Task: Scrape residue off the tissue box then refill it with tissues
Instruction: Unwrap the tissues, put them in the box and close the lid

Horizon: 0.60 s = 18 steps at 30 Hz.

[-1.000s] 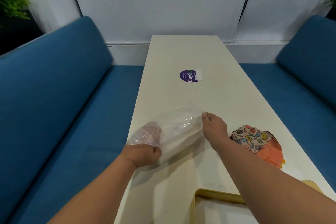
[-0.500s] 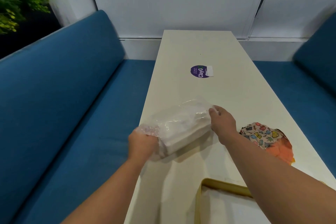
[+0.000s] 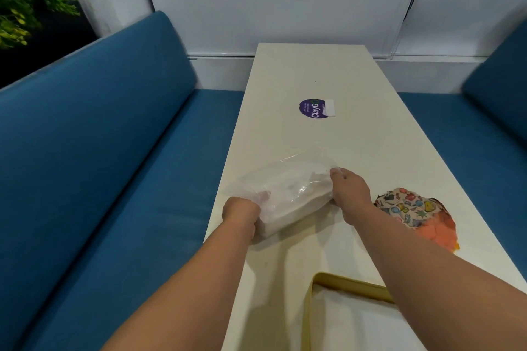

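Tissue pack [image 3: 288, 194] seemingly nearer table [image 3: 356, 151] edge.

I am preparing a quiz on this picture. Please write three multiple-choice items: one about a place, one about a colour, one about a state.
1. Where does the patterned cloth lie?
A. on the sofa
B. on the table, right of the hands
C. inside the tissue box

2. What colour is the round sticker?
A. purple
B. green
C. red

3. What are the hands doing?
A. resting flat
B. both holding the wrapped tissue pack
C. pointing

Answers: 1 B, it lies beside the right hand; 2 A, purple with white lettering; 3 B, the left hand and right hand grip opposite ends.
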Motion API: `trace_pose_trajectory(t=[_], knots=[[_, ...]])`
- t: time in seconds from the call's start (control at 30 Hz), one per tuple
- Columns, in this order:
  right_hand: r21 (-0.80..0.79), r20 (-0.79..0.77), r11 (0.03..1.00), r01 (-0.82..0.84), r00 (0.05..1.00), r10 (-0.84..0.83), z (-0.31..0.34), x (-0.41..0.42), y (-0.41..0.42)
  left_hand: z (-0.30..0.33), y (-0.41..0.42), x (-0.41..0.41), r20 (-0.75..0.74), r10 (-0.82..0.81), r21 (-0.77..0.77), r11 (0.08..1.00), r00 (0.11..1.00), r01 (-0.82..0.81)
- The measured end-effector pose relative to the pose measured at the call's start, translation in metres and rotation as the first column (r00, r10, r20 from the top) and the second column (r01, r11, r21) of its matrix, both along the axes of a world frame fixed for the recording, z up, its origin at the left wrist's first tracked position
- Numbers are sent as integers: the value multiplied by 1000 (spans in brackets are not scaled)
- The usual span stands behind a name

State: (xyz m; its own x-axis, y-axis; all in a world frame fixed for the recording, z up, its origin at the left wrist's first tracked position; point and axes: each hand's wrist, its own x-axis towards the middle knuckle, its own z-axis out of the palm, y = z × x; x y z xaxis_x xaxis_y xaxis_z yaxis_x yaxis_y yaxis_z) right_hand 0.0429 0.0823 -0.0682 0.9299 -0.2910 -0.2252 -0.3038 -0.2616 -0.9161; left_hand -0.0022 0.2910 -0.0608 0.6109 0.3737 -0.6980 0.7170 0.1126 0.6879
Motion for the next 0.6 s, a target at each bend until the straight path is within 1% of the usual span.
trace_pose_trajectory(t=[0.07,0.1,0.17,0.2,0.27,0.3,0.37,0.4,0.6], knots=[[13,-2,1000,4,1000,-4,1,0,-1,5,-2,-1,-47,5,-18,1000,999,-6],[14,-2,1000,3,1000,-3,1,0,0,6,-2,-1,-46,-23,-3,1000,999,23],[9,1,1000,0,1000,0,0,-1,-2,4,-5,0,13,-106,111,988,994,103],[5,4,1000,2,1000,-2,0,-1,-3,1,-4,1,45,-127,162,980,991,118],[-4,11,1000,9,1000,-9,0,-1,-4,2,-4,1,81,-152,206,970,985,132],[-7,15,1000,10,1000,-10,1,-1,-5,2,-4,2,82,-187,227,960,979,164],[-3,15,1000,11,1000,-11,2,-1,-5,3,-6,3,56,-239,225,949,969,221],[-3,9,1000,14,1000,-14,3,-1,-5,4,-7,2,53,-238,208,952,970,223],[-6,-11,999,31,999,-32,4,-3,-4,-4,-1,2,116,-156,80,986,981,148]])
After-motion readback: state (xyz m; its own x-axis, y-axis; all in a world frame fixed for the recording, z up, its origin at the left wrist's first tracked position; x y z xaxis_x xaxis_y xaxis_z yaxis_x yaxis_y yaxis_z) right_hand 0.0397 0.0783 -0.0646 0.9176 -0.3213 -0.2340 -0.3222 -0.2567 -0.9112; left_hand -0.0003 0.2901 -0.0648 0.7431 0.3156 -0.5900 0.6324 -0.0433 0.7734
